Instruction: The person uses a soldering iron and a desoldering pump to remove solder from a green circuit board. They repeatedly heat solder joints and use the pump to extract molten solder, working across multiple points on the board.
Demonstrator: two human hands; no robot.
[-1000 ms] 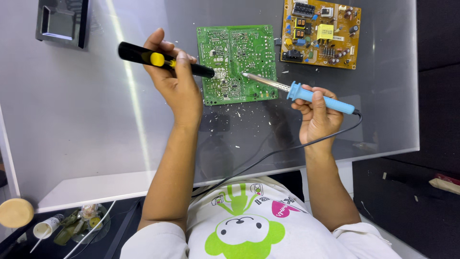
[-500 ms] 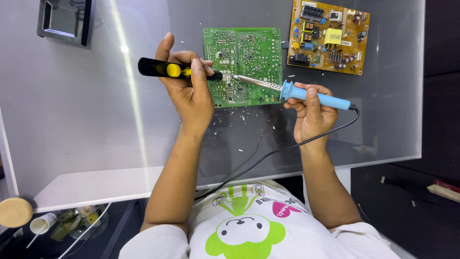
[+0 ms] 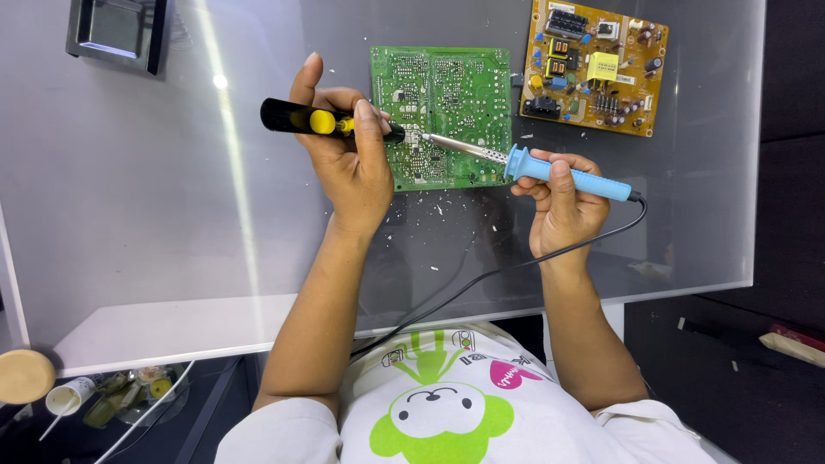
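Observation:
A green circuit board point(image 3: 447, 94) lies solder side up on the grey table point(image 3: 172, 215). My left hand point(image 3: 348, 159) grips a black and yellow desoldering pump point(image 3: 314, 120), its nozzle resting on the board's left part. My right hand point(image 3: 559, 202) holds a blue soldering iron point(image 3: 563, 174); its metal tip reaches left and meets the board right beside the pump's nozzle. The iron's black cord point(image 3: 507, 271) trails back toward my body.
An orange-brown circuit board point(image 3: 593, 69) with components up lies at the back right. A dark tray point(image 3: 116, 34) sits at the back left. Small solder bits point(image 3: 443, 206) are scattered in front of the green board. Jars and a cup point(image 3: 64, 395) stand below the table at left.
Both hands have closed in on the green board: the pump's nozzle moved right onto it and the iron's tip has come up against the same spot.

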